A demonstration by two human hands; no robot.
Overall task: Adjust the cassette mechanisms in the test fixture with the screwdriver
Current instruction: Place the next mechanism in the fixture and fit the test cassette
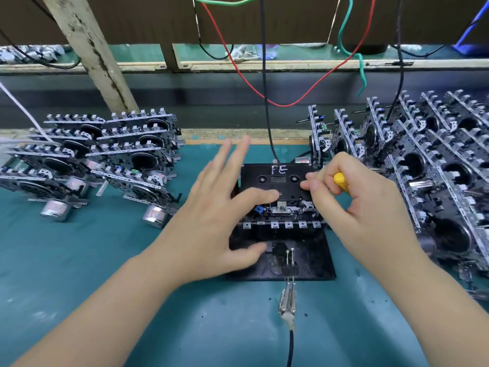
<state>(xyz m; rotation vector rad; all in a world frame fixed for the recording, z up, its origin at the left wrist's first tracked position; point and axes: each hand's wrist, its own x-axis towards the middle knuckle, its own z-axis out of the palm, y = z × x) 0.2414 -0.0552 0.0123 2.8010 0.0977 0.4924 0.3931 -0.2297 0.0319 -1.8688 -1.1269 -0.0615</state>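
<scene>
Centrally, test fixture with perhaps one cassette mechanism; left hand flat, right hand gripping screwdriver

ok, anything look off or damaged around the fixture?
Nothing stands out. The test cassette lies flat in the test fixture, the left hand rests on it, the right hand holds the screwdriver. Mechanism stacks sit either side.

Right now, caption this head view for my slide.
Left hand steadies the cassette while right hand holds a yellow screwdriver.
</scene>
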